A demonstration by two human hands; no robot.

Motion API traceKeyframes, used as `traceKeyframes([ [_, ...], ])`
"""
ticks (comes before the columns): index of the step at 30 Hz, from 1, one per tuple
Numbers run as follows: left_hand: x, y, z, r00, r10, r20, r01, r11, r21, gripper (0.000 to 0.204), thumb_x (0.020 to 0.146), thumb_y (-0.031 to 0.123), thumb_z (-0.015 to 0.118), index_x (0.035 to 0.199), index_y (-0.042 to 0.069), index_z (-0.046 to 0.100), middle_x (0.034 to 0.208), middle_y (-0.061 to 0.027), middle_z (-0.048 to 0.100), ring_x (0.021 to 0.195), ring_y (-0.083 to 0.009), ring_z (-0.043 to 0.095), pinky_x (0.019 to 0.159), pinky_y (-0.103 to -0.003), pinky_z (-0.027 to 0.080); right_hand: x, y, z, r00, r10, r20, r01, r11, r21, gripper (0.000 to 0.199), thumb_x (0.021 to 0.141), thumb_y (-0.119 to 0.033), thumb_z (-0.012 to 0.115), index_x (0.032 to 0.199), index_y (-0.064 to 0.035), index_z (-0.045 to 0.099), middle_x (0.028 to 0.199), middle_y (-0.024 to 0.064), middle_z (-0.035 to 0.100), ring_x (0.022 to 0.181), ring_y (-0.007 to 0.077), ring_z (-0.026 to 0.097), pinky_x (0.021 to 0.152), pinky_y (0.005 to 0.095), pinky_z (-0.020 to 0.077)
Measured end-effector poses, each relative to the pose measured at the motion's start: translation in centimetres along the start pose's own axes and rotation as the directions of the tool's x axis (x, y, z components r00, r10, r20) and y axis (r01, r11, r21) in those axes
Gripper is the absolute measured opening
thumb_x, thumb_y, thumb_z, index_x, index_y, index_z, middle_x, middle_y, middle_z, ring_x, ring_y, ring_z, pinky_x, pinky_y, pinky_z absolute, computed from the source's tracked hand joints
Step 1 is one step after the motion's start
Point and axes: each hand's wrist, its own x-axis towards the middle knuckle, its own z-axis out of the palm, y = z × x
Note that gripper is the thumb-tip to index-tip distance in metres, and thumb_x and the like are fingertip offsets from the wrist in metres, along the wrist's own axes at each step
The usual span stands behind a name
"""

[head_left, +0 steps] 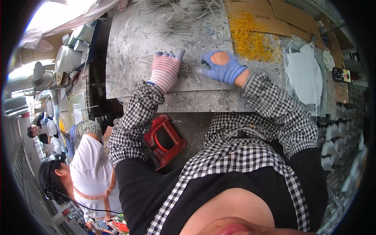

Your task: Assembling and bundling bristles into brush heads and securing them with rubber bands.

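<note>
The left hand (166,68), in a pink-striped knit glove, lies flat and open on the grey paint-flecked metal desk (129,43), fingers pressing thin pale sticks (188,67). The right hand (225,67), in a blue glove, is blurred; whether it grips anything cannot be told. Keeping the sticks pinned flat and aligned between both hands seems wise. A far heap of pale sticks (176,15) and yellow rubber bands (252,37) to the right crowd the desk; a red stool (164,139) sits near.
</note>
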Motion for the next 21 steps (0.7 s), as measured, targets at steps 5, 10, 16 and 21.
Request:
traceKeyframes([
  [5, 2.8, 0.7, 0.4, 0.999, 0.037, 0.004, -0.037, 0.999, 0.012, 0.085, 0.076, 0.020, 0.075, 0.150, 0.005, 0.038, 0.114, -0.0140, 0.071, 0.114, -0.0274, 0.064, 0.105, -0.043, 0.043, -2.0, 1.3, 5.4, 0.962, -0.059, -0.268, -0.026, 0.953, -0.303, 0.010, 0.084, -0.014, 0.061, 0.085, -0.0064, 0.068, 0.081, 0.0167, 0.067, 0.079, 0.0298, 0.070, 0.066, 0.0406, 0.0562],
  [10, 3.2, 0.3, 0.2, 0.996, 0.043, -0.079, -0.040, 0.999, 0.034, 0.080, 0.077, 0.018, 0.072, 0.149, 0.005, 0.040, 0.109, -0.0131, 0.072, 0.110, -0.0285, 0.066, 0.104, -0.042, 0.044, -9.0, 4.5, 1.2, 0.954, 0.014, -0.298, -0.075, 0.978, -0.194, 0.018, 0.089, -0.021, 0.061, 0.086, -0.0064, 0.072, 0.080, 0.0157, 0.069, 0.081, 0.0311, 0.069, 0.072, 0.0425, 0.0555],
  [16, 4.0, -0.1, -2.0, 1.000, 0.012, -0.013, -0.012, 0.999, -0.038, 0.079, 0.075, 0.013, 0.076, 0.148, 0.013, 0.045, 0.105, -0.0127, 0.073, 0.101, -0.0269, 0.069, 0.092, -0.041, 0.052, -14.9, 3.6, -3.2, 0.910, 0.331, -0.250, -0.258, 0.923, 0.284, 0.036, 0.096, -0.038, 0.059, 0.102, -0.0057, 0.073, 0.095, 0.0155, 0.073, 0.089, 0.0337, 0.069, 0.084, 0.0419, 0.0538],
  [21, 4.7, 0.2, -3.6, 0.874, -0.288, -0.392, -0.318, 0.272, -0.908, 0.071, 0.072, 0.006, 0.085, 0.136, 0.004, 0.055, 0.109, -0.0144, 0.074, 0.096, -0.0213, 0.071, 0.086, -0.037, 0.059, -10.8, 2.3, -3.5, 0.818, 0.399, -0.415, -0.156, 0.848, 0.507, 0.040, 0.100, -0.040, 0.053, 0.118, -0.0057, 0.066, 0.106, 0.0161, 0.071, 0.092, 0.0314, 0.068, 0.086, 0.0398, 0.0538],
])
